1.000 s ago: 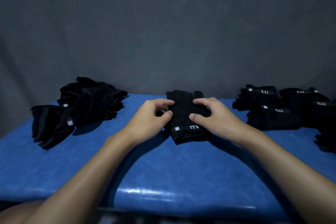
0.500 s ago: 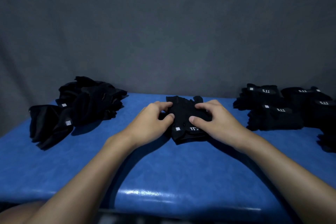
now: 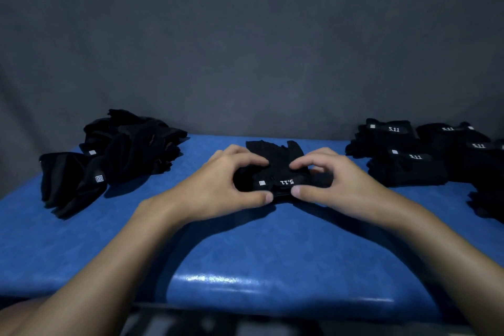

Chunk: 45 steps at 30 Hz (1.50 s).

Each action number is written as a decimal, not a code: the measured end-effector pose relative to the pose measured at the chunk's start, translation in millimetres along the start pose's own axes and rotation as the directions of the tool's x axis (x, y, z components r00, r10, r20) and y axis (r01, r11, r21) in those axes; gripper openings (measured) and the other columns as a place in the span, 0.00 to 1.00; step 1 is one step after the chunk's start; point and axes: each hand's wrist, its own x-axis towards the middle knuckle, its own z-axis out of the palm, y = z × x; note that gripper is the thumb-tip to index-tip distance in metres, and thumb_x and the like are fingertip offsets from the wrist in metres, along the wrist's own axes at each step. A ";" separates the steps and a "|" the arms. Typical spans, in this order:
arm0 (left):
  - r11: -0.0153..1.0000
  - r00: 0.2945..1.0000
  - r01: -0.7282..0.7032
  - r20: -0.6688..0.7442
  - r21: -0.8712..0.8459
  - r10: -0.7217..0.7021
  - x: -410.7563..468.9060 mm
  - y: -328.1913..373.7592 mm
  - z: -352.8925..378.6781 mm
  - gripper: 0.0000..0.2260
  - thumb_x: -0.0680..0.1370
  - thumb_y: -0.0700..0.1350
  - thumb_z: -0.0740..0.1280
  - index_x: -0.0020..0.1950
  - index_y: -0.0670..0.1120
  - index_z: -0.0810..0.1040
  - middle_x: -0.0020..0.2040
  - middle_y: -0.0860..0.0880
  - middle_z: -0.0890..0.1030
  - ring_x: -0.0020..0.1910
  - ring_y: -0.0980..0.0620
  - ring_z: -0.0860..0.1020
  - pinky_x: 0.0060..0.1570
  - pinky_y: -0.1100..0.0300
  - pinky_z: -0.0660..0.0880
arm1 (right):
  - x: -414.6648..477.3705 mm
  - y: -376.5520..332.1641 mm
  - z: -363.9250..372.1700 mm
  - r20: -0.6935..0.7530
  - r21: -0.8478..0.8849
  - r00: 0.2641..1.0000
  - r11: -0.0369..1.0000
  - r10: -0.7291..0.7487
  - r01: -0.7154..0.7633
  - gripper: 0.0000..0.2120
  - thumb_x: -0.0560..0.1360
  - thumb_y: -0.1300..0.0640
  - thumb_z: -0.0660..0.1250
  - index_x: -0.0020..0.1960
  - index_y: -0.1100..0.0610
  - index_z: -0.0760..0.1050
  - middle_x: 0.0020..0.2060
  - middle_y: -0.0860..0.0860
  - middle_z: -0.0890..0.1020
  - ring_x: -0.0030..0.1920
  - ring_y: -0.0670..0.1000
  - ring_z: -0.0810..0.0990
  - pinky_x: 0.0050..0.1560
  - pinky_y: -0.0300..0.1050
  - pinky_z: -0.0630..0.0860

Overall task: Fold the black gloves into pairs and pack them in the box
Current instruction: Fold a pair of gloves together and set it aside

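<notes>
left hand [image 3: 218,185], right hand [image 3: 341,180]: grip pinching glove pair [image 3: 275,161] | its layers seemingly two, dark | folded stack [image 3: 403,163] cropped right

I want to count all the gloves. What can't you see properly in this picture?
Box: nowhere in the head view.
Loose glove pile, left: too dark and tangled to count single gloves.
Folded glove stacks, right: cut off by the picture's edge.
Glove pair in the middle: left hand and right hand grip it and cover its sides.
</notes>
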 end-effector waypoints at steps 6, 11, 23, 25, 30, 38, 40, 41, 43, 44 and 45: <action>0.996 0.985 -0.088 -0.152 -0.003 0.086 -2.7 1.6 -0.4 0.13 0.74 0.51 0.75 0.58 0.55 0.82 0.57 0.60 0.77 0.56 0.61 0.75 0.52 0.73 0.66 | 0.1 3.7 2.5 -0.119 0.047 0.991 0.997 -0.054 0.060 0.09 0.70 0.56 0.76 0.46 0.44 0.82 0.47 0.45 0.81 0.46 0.44 0.80 0.54 0.42 0.75; 0.991 0.971 -0.127 -0.209 -0.034 0.117 -4.1 1.3 -0.4 0.04 0.75 0.47 0.74 0.50 0.52 0.83 0.50 0.57 0.81 0.50 0.59 0.78 0.48 0.73 0.68 | 1.0 1.2 3.2 -0.170 0.061 0.979 0.991 -0.110 0.121 0.07 0.70 0.59 0.76 0.43 0.48 0.82 0.45 0.48 0.82 0.45 0.46 0.81 0.54 0.47 0.77; 0.986 0.976 -0.156 -0.146 0.055 0.163 -1.0 -3.8 7.4 0.03 0.76 0.49 0.73 0.48 0.54 0.81 0.46 0.58 0.79 0.44 0.54 0.78 0.45 0.54 0.76 | 1.9 15.4 4.8 -0.093 0.006 0.991 0.995 -0.098 0.099 0.10 0.75 0.60 0.72 0.46 0.43 0.82 0.47 0.45 0.82 0.49 0.46 0.82 0.57 0.54 0.77; 0.984 0.976 -0.160 -0.138 0.073 0.169 -1.9 -3.7 8.3 0.04 0.76 0.51 0.72 0.48 0.54 0.80 0.46 0.58 0.79 0.44 0.55 0.78 0.46 0.51 0.76 | 2.3 14.9 4.6 -0.119 0.002 0.988 0.995 -0.096 0.097 0.11 0.76 0.59 0.71 0.45 0.41 0.82 0.47 0.45 0.83 0.49 0.46 0.82 0.57 0.54 0.77; 0.980 0.982 -0.157 -0.089 0.120 0.169 -3.5 -3.9 6.9 0.15 0.68 0.62 0.72 0.50 0.58 0.77 0.48 0.60 0.78 0.46 0.57 0.78 0.46 0.50 0.77 | 0.4 14.4 2.5 -0.122 -0.029 0.987 0.995 -0.101 0.099 0.10 0.78 0.59 0.68 0.50 0.44 0.83 0.49 0.42 0.83 0.51 0.42 0.81 0.56 0.43 0.76; 0.905 0.949 -0.264 -0.080 0.333 0.306 -2.8 -1.7 6.4 0.16 0.73 0.58 0.69 0.58 0.54 0.81 0.48 0.60 0.79 0.47 0.55 0.74 0.50 0.53 0.75 | -3.3 14.6 1.3 0.008 -0.171 0.992 0.977 -0.125 0.125 0.12 0.72 0.56 0.74 0.55 0.47 0.81 0.51 0.39 0.79 0.50 0.41 0.78 0.52 0.33 0.72; 0.886 0.942 -0.263 -0.099 0.381 0.322 -2.0 -0.9 6.8 0.14 0.75 0.58 0.67 0.57 0.55 0.81 0.47 0.60 0.79 0.47 0.54 0.74 0.50 0.57 0.71 | -4.2 15.5 1.2 0.029 -0.196 0.992 0.973 -0.123 0.126 0.16 0.71 0.54 0.76 0.57 0.46 0.79 0.52 0.39 0.78 0.53 0.41 0.78 0.55 0.34 0.72; 0.878 0.938 -0.263 -0.106 0.399 0.329 -1.8 -1.1 7.2 0.13 0.76 0.57 0.67 0.57 0.56 0.81 0.45 0.60 0.79 0.48 0.54 0.73 0.50 0.59 0.68 | -3.9 16.1 2.1 0.021 -0.214 0.991 0.968 -0.133 0.134 0.16 0.71 0.55 0.76 0.58 0.47 0.79 0.52 0.39 0.78 0.53 0.41 0.77 0.54 0.34 0.72; 0.866 0.928 -0.271 -0.124 0.420 0.351 -2.1 -0.8 7.9 0.10 0.77 0.56 0.67 0.55 0.57 0.81 0.43 0.62 0.76 0.48 0.57 0.71 0.48 0.62 0.63 | -2.9 15.5 4.5 -0.011 -0.257 0.986 0.954 -0.164 0.156 0.16 0.72 0.56 0.74 0.58 0.47 0.78 0.51 0.39 0.78 0.52 0.40 0.77 0.52 0.34 0.71; 0.866 0.924 -0.271 -0.139 0.420 0.356 -2.5 -0.1 8.1 0.09 0.78 0.57 0.66 0.54 0.56 0.81 0.41 0.62 0.75 0.47 0.59 0.70 0.48 0.62 0.62 | -2.5 14.9 5.2 -0.026 -0.272 0.984 0.949 -0.174 0.160 0.14 0.72 0.57 0.73 0.57 0.48 0.79 0.50 0.40 0.78 0.51 0.40 0.77 0.51 0.35 0.71; 0.873 0.924 -0.267 -0.150 0.409 0.352 -2.2 -0.1 8.4 0.10 0.77 0.58 0.64 0.53 0.56 0.81 0.41 0.63 0.74 0.48 0.60 0.70 0.49 0.61 0.63 | -2.1 14.4 5.4 -0.038 -0.275 0.984 0.949 -0.174 0.157 0.12 0.73 0.58 0.72 0.56 0.48 0.79 0.49 0.41 0.79 0.50 0.41 0.77 0.50 0.37 0.72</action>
